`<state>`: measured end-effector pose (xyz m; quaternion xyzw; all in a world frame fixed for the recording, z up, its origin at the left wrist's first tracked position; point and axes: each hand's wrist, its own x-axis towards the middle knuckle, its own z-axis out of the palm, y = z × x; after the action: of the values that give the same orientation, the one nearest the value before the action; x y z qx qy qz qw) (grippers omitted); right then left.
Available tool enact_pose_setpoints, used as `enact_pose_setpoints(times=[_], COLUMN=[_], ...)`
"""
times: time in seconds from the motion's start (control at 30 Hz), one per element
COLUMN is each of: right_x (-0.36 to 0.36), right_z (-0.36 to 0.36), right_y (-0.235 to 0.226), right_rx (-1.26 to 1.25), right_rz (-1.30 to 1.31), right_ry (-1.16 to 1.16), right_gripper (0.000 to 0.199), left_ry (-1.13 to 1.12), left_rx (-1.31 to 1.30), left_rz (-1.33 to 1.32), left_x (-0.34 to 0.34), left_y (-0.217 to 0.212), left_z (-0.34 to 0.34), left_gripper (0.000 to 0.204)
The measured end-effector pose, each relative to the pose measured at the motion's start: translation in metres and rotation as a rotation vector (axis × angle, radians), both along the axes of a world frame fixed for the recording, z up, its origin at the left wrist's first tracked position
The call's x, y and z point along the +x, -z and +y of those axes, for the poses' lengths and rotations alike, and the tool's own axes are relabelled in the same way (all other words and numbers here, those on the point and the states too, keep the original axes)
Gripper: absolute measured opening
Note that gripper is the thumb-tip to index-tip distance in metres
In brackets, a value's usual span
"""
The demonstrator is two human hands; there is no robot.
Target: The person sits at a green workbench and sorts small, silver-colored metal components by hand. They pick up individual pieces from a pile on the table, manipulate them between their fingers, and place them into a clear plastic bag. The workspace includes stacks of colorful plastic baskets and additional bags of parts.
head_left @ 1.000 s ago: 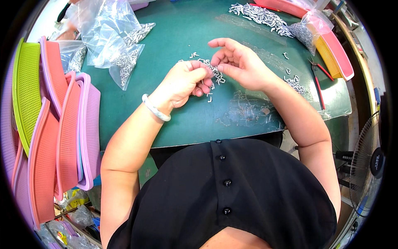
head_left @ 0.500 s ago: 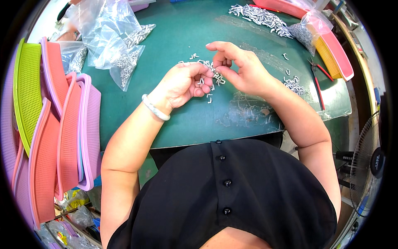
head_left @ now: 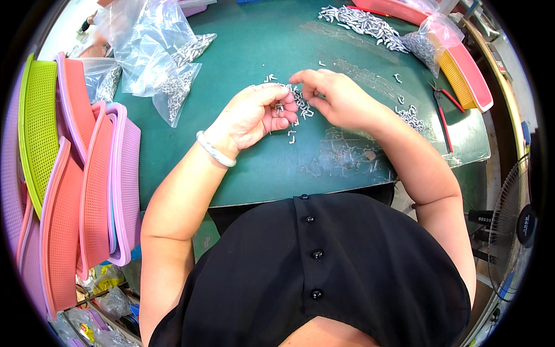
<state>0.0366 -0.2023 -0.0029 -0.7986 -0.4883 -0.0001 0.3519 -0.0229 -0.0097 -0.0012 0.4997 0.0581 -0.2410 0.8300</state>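
Small metal parts (head_left: 298,104): silvery-white, short bent pcs, in a loose cluster on the green desk (head_left: 260,168), directly between both hands. A few strays lie just below the cluster, approx. centre of desk.

Visibility: individual part shape too small to resolve. Near edge of desk is covered by the person's black buttoned top. Whether either hand pinches a part cannot be confirmed; fingertips overlap the cluster.

Left hand (head_left: 254,115): fingers curled in, narrow opening, tips at the left side of the cluster, touching or just over it. Pale bangle (head_left: 215,149) on the wrist.

Right hand (head_left: 335,98): fingers bent, thumb and forefinger close together, tips at the right side of the cluster.

Left of desk: stacked plastic baskets (head_left: 69,191), pink, lilac, lime green, partly cut off by frame edge.

Right: red-handled pliers (head_left: 442,110), second small heap of parts nearby.

Far: clear plastic bags (head_left: 156,58) w/ more parts, far left; larger parts pile (head_left: 361,20) far right, beside pink and yellow trays.
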Motion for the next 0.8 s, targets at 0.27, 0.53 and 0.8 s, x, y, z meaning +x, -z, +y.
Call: enact_pose_setpoints(times=[0.27,0.53,0.8], right_x=[0.004,-0.001,-0.013], right_z=[0.000,0.001,0.006], right_y=[0.005,-0.004,-0.009], right_rx=[-0.075,0.001,0.243], right_rz=[0.004,0.134,0.339], right_ry=[0.004,0.006,-0.066], right_gripper=[0.040,0.036,0.036], left_ry=[0.008,0.013,0.096], left_rx=[0.029,0.138,0.083], left_rz=[-0.011,-0.006,0.038], left_x=[0.000,-0.002,-0.005], left_y=[0.001,0.001,-0.003], left_z=[0.000,-0.003,-0.007], left_gripper=[0.014,0.016,0.014])
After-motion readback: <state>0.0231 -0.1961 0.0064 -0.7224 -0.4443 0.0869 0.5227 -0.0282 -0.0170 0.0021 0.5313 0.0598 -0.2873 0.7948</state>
